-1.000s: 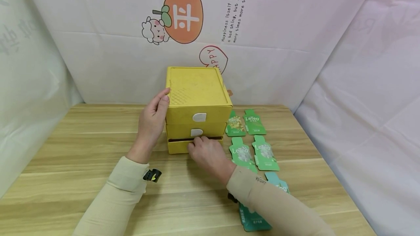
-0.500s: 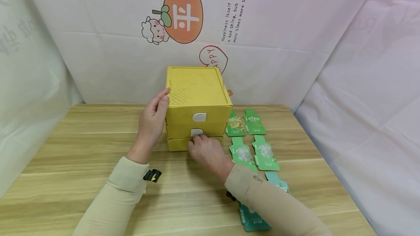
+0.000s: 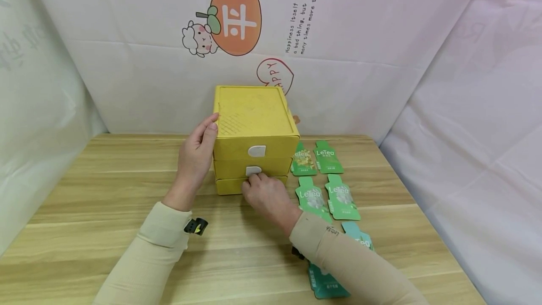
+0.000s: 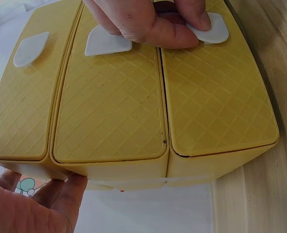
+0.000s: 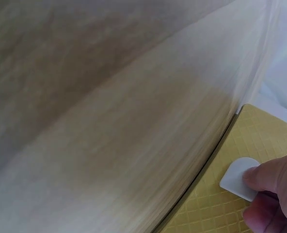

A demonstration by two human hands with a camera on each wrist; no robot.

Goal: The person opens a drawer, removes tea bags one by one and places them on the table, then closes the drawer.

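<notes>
A yellow drawer box point(image 3: 254, 112) with three stacked drawers stands on the wooden table, each front bearing a white pull tab. Flat against its left side, near the top front, lies my left hand point(image 3: 196, 154), fingers extended and thumb by the edge. My right hand point(image 3: 268, 196) is at the bottom drawer point(image 3: 228, 187); in the left wrist view its thumb and finger pinch that drawer's white pull tab point(image 4: 216, 30). The right wrist view shows the same tab point(image 5: 239, 177) under the thumb. All three fronts sit nearly level, with the bottom drawer pushed in.
Several green LeTea sachets lie right of the box, among them a plain green sachet point(image 3: 328, 158) and a pale green one point(image 3: 342, 197). A dark teal sachet point(image 3: 326, 286) is partly under my right sleeve. White printed cloth point(image 3: 351, 93) hangs behind the table.
The bottom drawer, slightly pulled out a second ago with a dark gap at its top, has slid in under my right hand. My left hand stays on the box's side.
</notes>
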